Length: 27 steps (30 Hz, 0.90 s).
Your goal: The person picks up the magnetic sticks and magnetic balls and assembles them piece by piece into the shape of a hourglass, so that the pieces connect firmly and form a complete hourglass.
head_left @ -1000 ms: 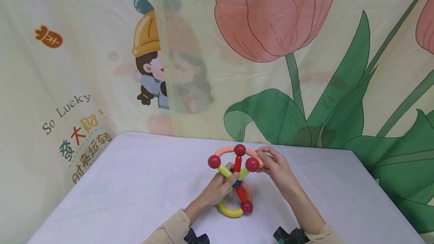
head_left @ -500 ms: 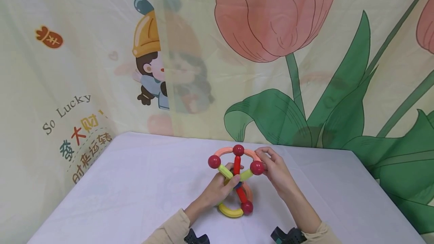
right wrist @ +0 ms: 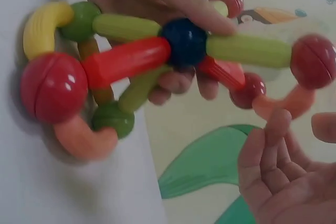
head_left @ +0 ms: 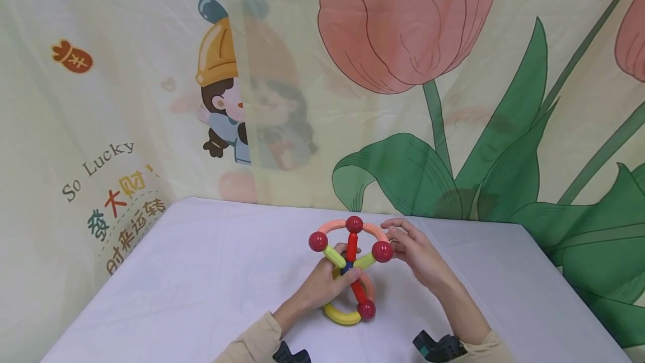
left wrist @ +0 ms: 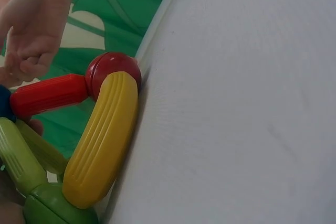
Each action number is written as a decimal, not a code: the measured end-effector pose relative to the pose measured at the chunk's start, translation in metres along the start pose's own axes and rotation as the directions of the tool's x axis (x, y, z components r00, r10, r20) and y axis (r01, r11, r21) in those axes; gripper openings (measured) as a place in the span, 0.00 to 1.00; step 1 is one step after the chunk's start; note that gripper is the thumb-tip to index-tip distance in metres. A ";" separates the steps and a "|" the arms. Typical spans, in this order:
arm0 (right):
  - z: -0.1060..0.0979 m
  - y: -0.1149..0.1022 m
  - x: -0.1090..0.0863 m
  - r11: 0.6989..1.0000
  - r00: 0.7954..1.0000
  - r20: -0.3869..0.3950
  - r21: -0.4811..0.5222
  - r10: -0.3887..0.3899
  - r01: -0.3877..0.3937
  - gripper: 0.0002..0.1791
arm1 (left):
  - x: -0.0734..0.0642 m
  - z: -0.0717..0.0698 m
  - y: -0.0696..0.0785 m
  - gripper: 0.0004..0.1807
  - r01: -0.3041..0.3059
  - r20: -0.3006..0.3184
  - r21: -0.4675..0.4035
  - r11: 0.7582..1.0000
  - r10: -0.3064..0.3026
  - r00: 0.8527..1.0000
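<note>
A model of coloured rods and balls [head_left: 353, 242] stands on the table; it looks like a magnetic stick-and-ball toy. My left hand [head_left: 322, 284] grips it at the middle, thumb and fingers around the rods by the blue ball [right wrist: 184, 43]. On top, peach curved rods [head_left: 332, 225] link red balls [head_left: 382, 251]. Below, a yellow curved rod [left wrist: 102, 140] joins a red ball [left wrist: 113, 74] to a green ball [left wrist: 58, 205]. My right hand [head_left: 418, 254] is beside the upper right red ball, fingers loosely bent; whether a fingertip touches the peach rod [right wrist: 286, 106], I cannot tell.
A white cloth covers the table [head_left: 211, 273]. Behind it hangs a printed curtain [head_left: 282, 128] with tulips and a cartoon figure. Dark devices [head_left: 438, 346] are strapped at both wrists.
The upper right red ball and its lime rod have swung outward to the right. My right hand has drawn slightly away from them. My left hand keeps its hold, its thumb shifted a little.
</note>
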State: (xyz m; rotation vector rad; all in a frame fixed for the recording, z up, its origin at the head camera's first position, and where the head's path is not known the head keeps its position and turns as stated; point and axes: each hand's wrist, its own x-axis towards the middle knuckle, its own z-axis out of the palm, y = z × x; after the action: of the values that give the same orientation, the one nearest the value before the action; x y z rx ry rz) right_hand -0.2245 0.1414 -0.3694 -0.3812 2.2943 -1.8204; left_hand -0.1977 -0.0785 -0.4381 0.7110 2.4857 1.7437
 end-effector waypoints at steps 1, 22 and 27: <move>-0.003 0.000 0.000 0.999 1.000 -0.005 -0.033 -0.017 0.017 0.21 | 0.000 0.000 0.000 0.23 0.005 -0.001 -0.001 1.000 -0.005 1.000; -0.043 0.047 0.000 0.716 0.981 -0.039 -0.679 0.188 -0.164 0.22 | -0.002 0.002 0.003 0.26 0.026 -0.016 -0.036 0.999 -0.026 1.000; -0.044 0.052 0.000 0.694 0.979 -0.067 -0.696 0.195 -0.186 0.22 | -0.001 0.003 0.004 0.25 0.028 -0.014 -0.033 0.999 -0.029 0.999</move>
State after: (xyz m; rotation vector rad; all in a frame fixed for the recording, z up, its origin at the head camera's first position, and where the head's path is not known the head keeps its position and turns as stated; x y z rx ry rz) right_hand -0.2420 0.1929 -0.4099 -0.2283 2.8161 -0.7730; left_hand -0.1945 -0.0753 -0.4362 0.6596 2.4579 1.7814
